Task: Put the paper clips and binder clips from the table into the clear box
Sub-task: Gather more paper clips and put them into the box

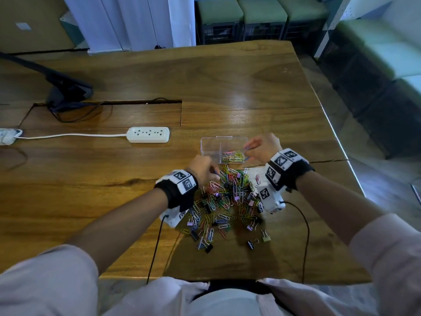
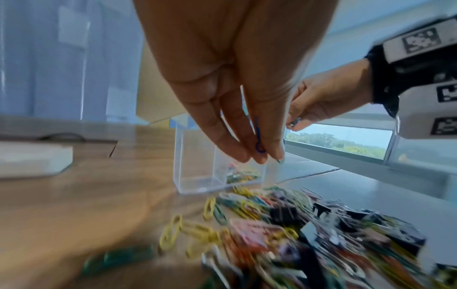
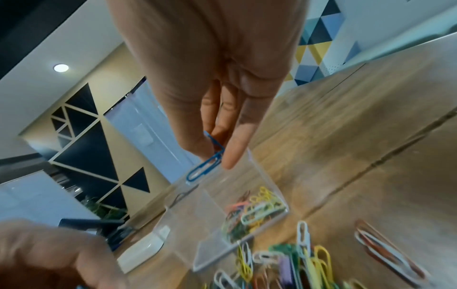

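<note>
Presently each hand pinches one blue paper clip, the right hand (image 1: 262,148) over the clear box (image 1: 210,144), the left hand (image 1: 202,168) above the clip pile (image 1: 225,201) on the table (image 1: 227,87).

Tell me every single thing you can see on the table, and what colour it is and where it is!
clear box: one, see-through, two compartments, just beyond the pile
paper clips in the box: many, mixed colours, all in the right compartment; the left one looks empty
pile of paper clips and binder clips: too many to count, mixed colours with black and pastel binder clips, between the hands
power strip: one, white, left of the box
desk lamp base: one, black, far left
table: one, brown wood
stools: three, green seats, behind the table
left hand: pinches a dark blue paper clip above the pile
right hand: pinches a blue paper clip over the box
</note>
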Available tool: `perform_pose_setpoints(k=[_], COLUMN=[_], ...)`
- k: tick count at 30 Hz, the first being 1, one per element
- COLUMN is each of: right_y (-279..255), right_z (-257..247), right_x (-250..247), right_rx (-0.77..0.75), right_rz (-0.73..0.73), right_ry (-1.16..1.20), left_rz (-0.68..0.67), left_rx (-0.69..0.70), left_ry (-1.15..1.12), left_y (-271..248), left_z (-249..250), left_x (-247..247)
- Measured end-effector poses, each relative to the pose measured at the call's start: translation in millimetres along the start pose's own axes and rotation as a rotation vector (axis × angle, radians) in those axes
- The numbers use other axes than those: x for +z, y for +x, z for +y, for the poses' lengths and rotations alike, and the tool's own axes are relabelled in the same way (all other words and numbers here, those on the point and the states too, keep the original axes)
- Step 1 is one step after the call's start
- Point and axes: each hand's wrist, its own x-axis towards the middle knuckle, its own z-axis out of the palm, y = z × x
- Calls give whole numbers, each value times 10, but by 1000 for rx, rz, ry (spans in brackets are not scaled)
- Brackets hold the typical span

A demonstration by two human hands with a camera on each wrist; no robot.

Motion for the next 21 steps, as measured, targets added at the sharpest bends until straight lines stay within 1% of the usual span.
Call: perform_pose_setpoints(k=[3, 5, 7, 11, 15, 17, 21], right_y=[139, 197, 228, 292, 327, 311, 258], right_z=[-101, -135, -146, -110, -56, -22, 64], right_x=[-37, -37, -8, 77, 101, 100, 94], right_rx=[31, 33, 33, 52, 59, 46, -5], right_rz=[60, 89, 107, 134, 112, 110, 144], right_ry=[71, 92, 53, 1, 14, 15, -75], left_rz=[52, 61, 62, 52, 50, 66, 136], left_rx=[7, -20, -47, -39, -46, -46, -34], left_ry=[50, 38, 48, 70, 81, 64, 11], left_y=[180, 315, 430, 550, 643, 685, 757], left_z=[107, 139, 153, 182, 197, 213, 260], left_x=[-165, -236, -269, -269, -203, -183, -166])
